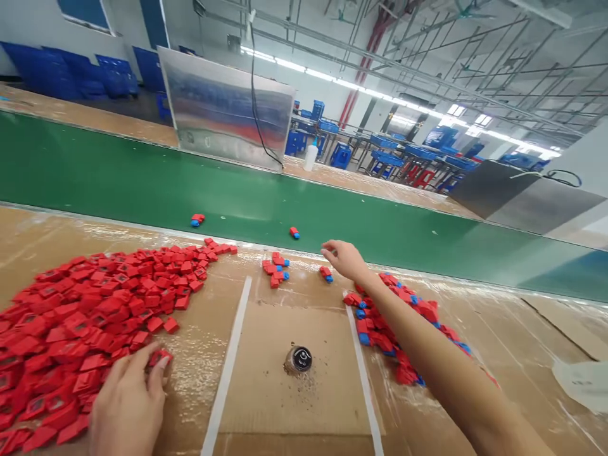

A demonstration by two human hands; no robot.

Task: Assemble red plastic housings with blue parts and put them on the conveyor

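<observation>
At the lower left, my left hand (129, 400) has its thumb and fingers closed on a small red plastic piece (161, 357). It rests at the edge of a large pile of similar red pieces (102, 297). My right hand (346, 258) is stretched out to the near edge of the green conveyor belt (228, 190). Its fingers and thumb are apart, with nothing seen between them. Just below its fingertips lies a red piece with a blue end (325, 273). Another red-and-blue piece (294, 233) lies on the belt.
A small round jar with a black top (302, 359) stands on a cardboard sheet (266, 405) between white tape strips. Red-and-blue pieces (380, 329) are heaped under my right forearm; a few (276, 269) lie ahead. A white bottle (310, 156) and metal panel (228, 107) stand beyond the belt.
</observation>
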